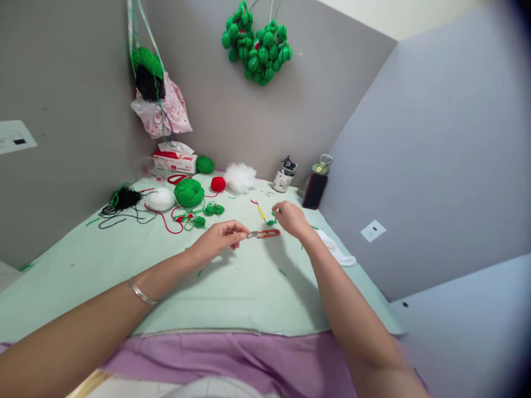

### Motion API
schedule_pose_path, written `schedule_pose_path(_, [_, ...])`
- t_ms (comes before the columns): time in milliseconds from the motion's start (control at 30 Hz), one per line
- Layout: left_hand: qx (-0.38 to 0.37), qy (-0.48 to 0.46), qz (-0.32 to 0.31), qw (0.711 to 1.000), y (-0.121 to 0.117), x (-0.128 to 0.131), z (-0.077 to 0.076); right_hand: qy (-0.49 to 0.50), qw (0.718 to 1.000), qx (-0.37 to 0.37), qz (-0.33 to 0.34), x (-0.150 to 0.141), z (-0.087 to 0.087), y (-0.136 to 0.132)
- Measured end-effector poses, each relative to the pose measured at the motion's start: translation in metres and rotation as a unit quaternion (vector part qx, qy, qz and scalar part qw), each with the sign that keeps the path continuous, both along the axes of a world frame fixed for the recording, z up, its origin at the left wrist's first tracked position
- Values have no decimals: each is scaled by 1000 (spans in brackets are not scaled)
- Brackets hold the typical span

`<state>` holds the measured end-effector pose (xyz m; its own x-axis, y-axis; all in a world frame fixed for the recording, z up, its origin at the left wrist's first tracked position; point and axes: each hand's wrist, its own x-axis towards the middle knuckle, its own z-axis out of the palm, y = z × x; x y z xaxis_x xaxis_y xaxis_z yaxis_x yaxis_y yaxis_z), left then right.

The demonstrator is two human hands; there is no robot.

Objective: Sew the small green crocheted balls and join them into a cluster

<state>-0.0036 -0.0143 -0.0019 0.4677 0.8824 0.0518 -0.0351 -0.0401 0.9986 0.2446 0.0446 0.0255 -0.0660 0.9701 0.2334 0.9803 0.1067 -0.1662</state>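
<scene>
My left hand point(219, 236) is closed in a pinch on the metal tip end of red-handled thread snips point(265, 234), which lie just above the pale green table cover point(249, 293). My right hand point(290, 216) hovers beyond the snips' red end, fingers curled round a small green crocheted piece point(272, 221). A crochet hook with a yellow grip point(261, 211) lies just left of that hand. A bracelet sits on my left wrist.
Green yarn ball point(189, 192), white ball point(161, 199), red ball point(218, 183), white stuffing point(239, 177), black yarn tangle point(124, 200), tissue box point(175, 160), jar point(284, 178), dark phone point(314, 190). Green crocheted pieces point(257, 47) hang on the grey partition wall. Purple cloth covers my lap.
</scene>
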Motion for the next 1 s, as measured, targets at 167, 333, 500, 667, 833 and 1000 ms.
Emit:
schedule_pose_path(167, [3,3,-6,1000,0,0,-2,-61,998,-28,-17,-4,-29,9])
schedule_pose_path(333, [13,6,-12,1000,2,-1,-5,-45,999,-6,-30,8,-27,8])
schedule_pose_path(500, [11,16,-18,1000,1,0,-5,3,1000,-24,-11,10,-38,9])
schedule_pose_path(667, [12,14,-14,1000,-1,1,-2,95,995,8,-11,6,-31,8])
schedule_pose_path(833, [25,-32,60,997,-4,2,3,461,879,-70,103,-14,-3,-21])
schedule_pose_path(1000, [49,-82,79,992,-1,1,2,609,741,-234,158,-53,-3,-54])
